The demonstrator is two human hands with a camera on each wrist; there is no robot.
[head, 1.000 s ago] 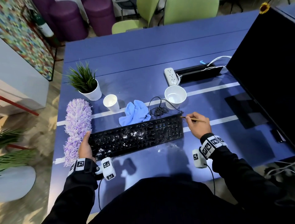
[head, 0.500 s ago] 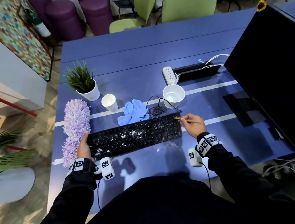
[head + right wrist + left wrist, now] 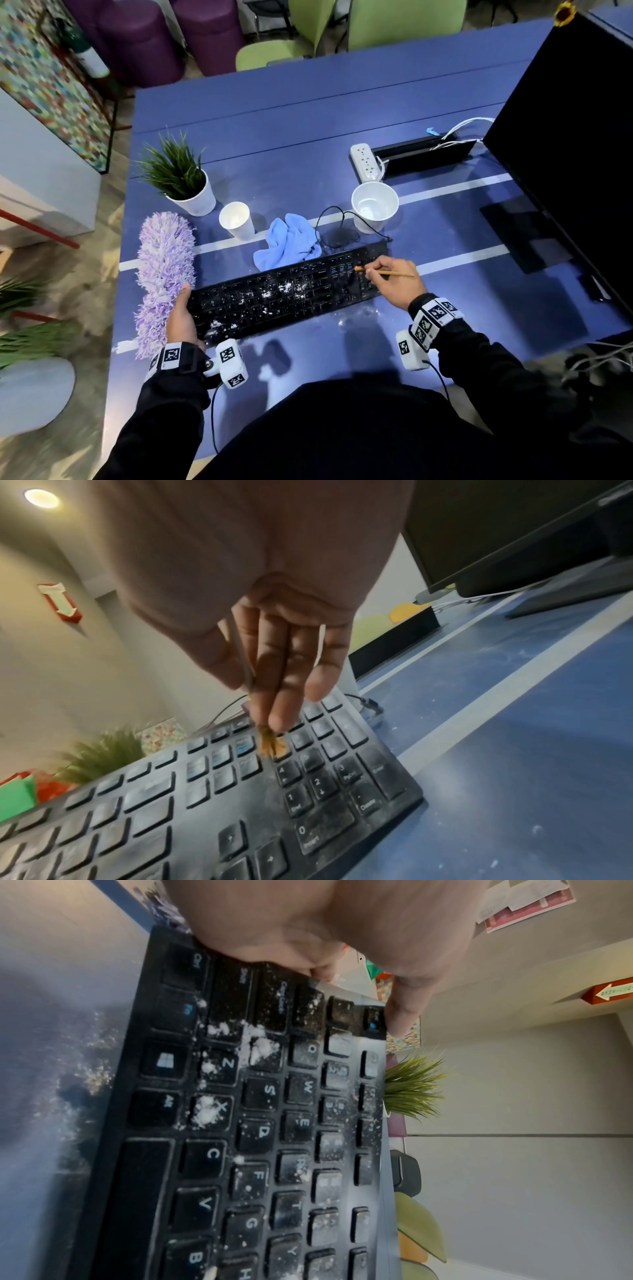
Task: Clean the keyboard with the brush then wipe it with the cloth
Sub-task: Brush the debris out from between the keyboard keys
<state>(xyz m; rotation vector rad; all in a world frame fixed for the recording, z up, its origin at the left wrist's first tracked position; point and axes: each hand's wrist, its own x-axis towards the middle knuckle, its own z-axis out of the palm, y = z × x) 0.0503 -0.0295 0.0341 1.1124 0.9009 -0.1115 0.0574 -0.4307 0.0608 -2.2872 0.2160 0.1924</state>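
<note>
A black keyboard (image 3: 287,291) lies slanted on the blue table (image 3: 308,137), with white powder on its middle and left keys (image 3: 253,1047). My right hand (image 3: 394,281) pinches a thin wooden brush (image 3: 387,272); its tan bristles (image 3: 270,744) touch the keys just left of the number pad. My left hand (image 3: 183,318) grips the keyboard's left end (image 3: 342,993), thumb along the far edge. A crumpled light-blue cloth (image 3: 287,241) lies just behind the keyboard.
A purple fluffy duster (image 3: 164,274) lies left of the keyboard. Behind stand a potted plant (image 3: 181,178), a paper cup (image 3: 236,219), a white bowl-like cup (image 3: 375,205), a coiled cable (image 3: 337,233) and a power strip (image 3: 366,161). A black monitor (image 3: 565,137) fills the right.
My right hand has moved the brush left, from beyond the keyboard's right end onto the keys by the number pad. The left hand has stayed on the keyboard's left end.
</note>
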